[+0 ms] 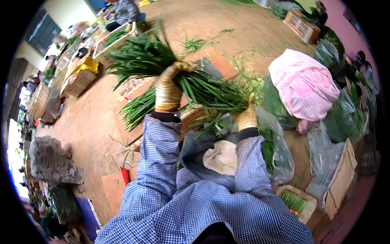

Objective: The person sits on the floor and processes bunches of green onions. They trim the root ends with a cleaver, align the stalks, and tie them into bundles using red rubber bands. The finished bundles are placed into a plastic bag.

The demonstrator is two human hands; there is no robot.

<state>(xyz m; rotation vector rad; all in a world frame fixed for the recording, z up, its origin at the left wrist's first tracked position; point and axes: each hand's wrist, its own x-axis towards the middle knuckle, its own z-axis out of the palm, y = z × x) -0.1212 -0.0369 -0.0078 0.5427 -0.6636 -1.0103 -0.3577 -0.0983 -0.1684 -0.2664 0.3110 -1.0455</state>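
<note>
My left hand (pixel 169 87), in a worn yellowish glove, grips a thick bunch of long flat green leaves (pixel 143 56), likely garlic chives, around its middle. The bunch is held in the air, fanning out to the left and trailing right. My right hand (pixel 247 114), gloved alike with its thumb up, is at the trailing right end; its fingers are partly hidden. Below my left hand, another pile of green stalks (pixel 138 109) lies on an orange-brown board. A woven basket (pixel 193 119) stands under the held bunch, partly covered by it.
A pink cloth (pixel 301 85) covers a bulky pile at right, beside a clear plastic bag (pixel 280 152) of greens. A small tray (pixel 309 198) holds banded stalks. A red-handled tool (pixel 125 176) lies left of my lap. Crates (pixel 80 80) and seated people (pixel 123 12) are further off.
</note>
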